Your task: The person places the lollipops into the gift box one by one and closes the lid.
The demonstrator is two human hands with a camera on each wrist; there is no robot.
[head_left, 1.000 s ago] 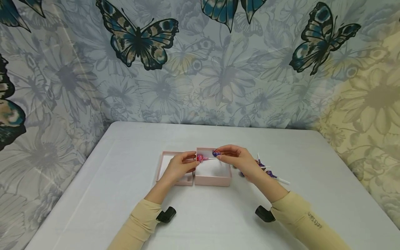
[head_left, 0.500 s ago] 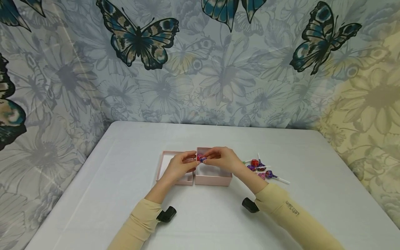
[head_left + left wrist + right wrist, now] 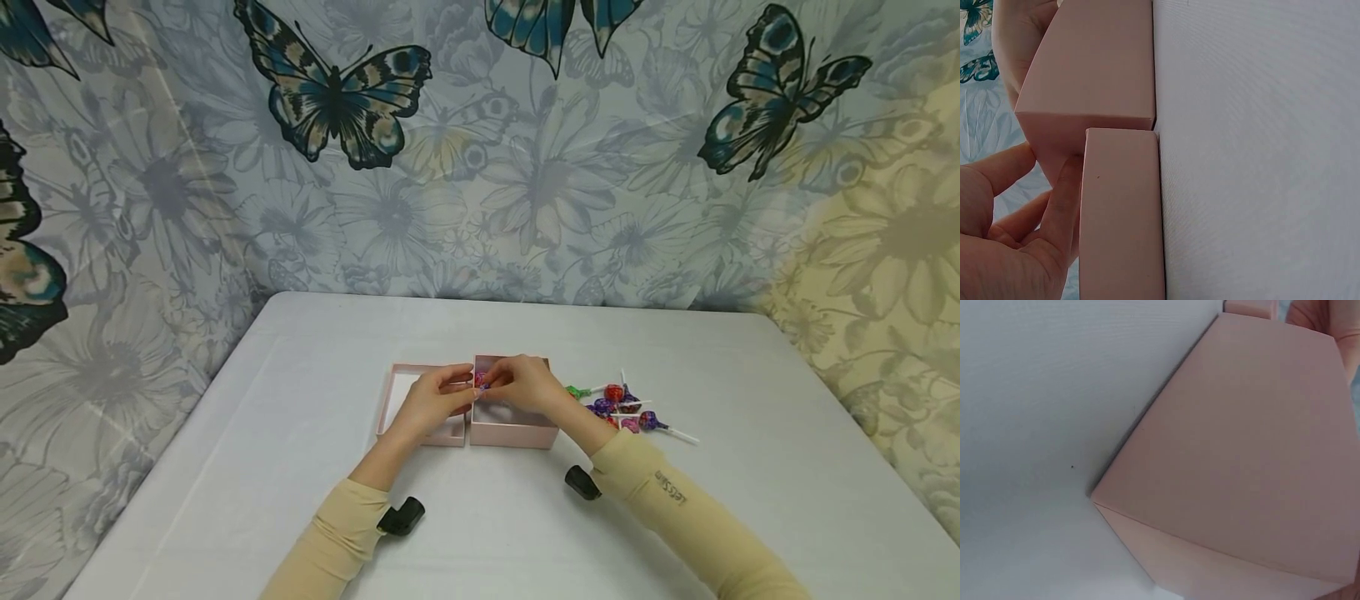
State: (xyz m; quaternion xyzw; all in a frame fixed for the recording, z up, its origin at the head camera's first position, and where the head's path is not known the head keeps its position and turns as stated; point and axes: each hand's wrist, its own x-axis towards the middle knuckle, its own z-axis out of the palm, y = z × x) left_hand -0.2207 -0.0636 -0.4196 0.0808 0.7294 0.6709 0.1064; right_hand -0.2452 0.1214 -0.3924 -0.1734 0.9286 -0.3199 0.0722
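A pink open box [image 3: 513, 435] stands on the white table, with a shallower pink lid [image 3: 442, 440] against its left side. My left hand [image 3: 432, 402] holds the box's left wall; in the left wrist view its fingers [image 3: 1063, 212] lie along that wall, some reaching between box and lid. Inside the box my right hand [image 3: 525, 385] pinches a purple-wrapped lollipop [image 3: 484, 386] by the left wall. A red-pink lollipop [image 3: 478, 378] lies right beside it, partly covered by the fingers. In the right wrist view the box's outer wall [image 3: 1235, 437] hides the right hand's fingertips.
Several wrapped lollipops lie heaped right of the box, among them a green one [image 3: 576, 392], a red one [image 3: 613, 392] and a purple one [image 3: 649, 420] whose stick points right. A butterfly-patterned cloth [image 3: 480, 208] hangs behind the table [image 3: 337, 333].
My right hand has moved left and down into the box with the purple lollipop, bringing it beside the red-pink one. My left hand has stayed at the box wall.
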